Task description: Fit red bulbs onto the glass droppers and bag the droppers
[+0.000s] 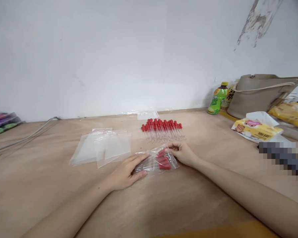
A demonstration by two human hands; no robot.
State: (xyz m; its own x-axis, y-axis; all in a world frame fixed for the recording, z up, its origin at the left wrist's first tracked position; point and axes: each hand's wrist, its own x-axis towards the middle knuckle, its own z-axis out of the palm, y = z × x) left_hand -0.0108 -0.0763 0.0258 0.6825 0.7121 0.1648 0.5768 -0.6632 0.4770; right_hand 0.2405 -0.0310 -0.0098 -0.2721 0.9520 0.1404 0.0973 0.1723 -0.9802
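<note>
A clear plastic bag [152, 166] lies on the table with several red-bulbed droppers [164, 163] inside, their bulbs toward its right end. My left hand [125, 172] holds the bag's left end, thumb in front and fingers behind. At the upper right, my right hand [181, 152] is closed in a pinch on the bag's edge, beside the topmost bulb. What lies under its fingertips is partly hidden. Just beyond my hands, a pile of droppers [162, 129] with red bulbs and clear stems is spread on the table. Flat clear bags [116, 145] overlap to the left.
Brown paper [52, 191] covers the table up to the white wall. A grey cable [29, 135] and colourful packs [5, 124] are at left. On the right are a green bottle [217, 99], a beige bag [253, 96], a tissue pack [258, 129] and a blurred dark object [284, 160].
</note>
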